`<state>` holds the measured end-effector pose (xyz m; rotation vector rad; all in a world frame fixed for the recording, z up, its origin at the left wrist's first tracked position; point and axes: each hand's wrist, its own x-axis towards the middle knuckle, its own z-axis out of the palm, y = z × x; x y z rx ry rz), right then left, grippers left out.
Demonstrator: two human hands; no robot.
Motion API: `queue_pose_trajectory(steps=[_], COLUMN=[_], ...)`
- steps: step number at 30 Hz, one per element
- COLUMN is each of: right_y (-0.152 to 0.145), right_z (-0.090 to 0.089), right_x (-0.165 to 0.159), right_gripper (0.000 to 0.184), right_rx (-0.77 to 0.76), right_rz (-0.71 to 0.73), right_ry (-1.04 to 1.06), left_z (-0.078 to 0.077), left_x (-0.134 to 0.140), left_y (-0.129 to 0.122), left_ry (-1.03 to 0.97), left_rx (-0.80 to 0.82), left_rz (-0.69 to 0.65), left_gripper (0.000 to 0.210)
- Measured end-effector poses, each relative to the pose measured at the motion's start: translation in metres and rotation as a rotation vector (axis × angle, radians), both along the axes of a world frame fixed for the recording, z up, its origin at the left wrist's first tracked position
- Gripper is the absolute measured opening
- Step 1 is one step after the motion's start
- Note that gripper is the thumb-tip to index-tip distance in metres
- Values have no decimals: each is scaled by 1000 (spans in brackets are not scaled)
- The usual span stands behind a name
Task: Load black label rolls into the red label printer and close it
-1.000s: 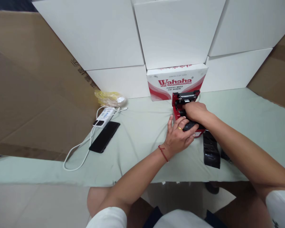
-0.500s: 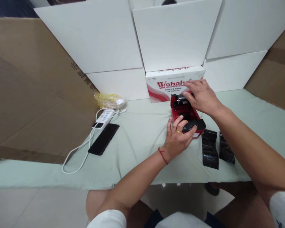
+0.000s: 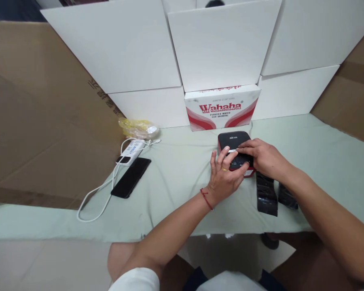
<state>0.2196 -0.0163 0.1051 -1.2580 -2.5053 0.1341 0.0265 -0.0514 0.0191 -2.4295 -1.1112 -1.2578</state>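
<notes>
A small label printer [image 3: 233, 138] with a black top and red body stands on the cloth, its lid down. My left hand [image 3: 226, 173] holds its front part, the thumb at the front right corner and the fingers over the near left side. My right hand [image 3: 265, 157] lies on its right side, fingers together and pressed on the lid near the middle. A thin white strip [image 3: 231, 150] shows at the slot by the fingertips. Beside the printer, under my right forearm, lie two black shiny pieces, the nearer one a flat wrapped strip [image 3: 267, 198].
A black phone [image 3: 131, 178] lies left, beside a white power strip [image 3: 132, 152] with a looped white cable [image 3: 94, 220]. Crumpled yellow plastic [image 3: 138, 128] is behind them. A Wahaha carton [image 3: 221, 109] stands behind the printer; brown cardboard [image 3: 42, 121] walls the left side.
The printer's lid, raised before with the red inside showing, has come down. My right hand moved down and nearer with it. My left hand stays on the printer's front.
</notes>
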Motion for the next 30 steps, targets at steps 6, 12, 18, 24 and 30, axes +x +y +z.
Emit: queue_pose_trajectory(steps=[6,12,18,24,30], right_y=[-5,-47,-75,-73,-73], right_z=[-3,-33,-45,-46,-40], right_x=[-7,4,0,-5,-6], right_gripper=[60,66,73,61,58], right_rx=[-23,188,311,380,347], right_rz=[-55,23,-9,-13,-48], right_ry=[32,317,337,340,289], left_z=[1,-2,-20,-22,-24], left_x=[-4,-23,-22,-18,-19], left_y=[3,23,53,60,60], left_ry=[-96,-581,-807,-893,-795], left_rx=[-21,-373,-701,-851,-842], left_rz=[-72,-142,-241,-329,-375], left_gripper=[30,41,72,98,99])
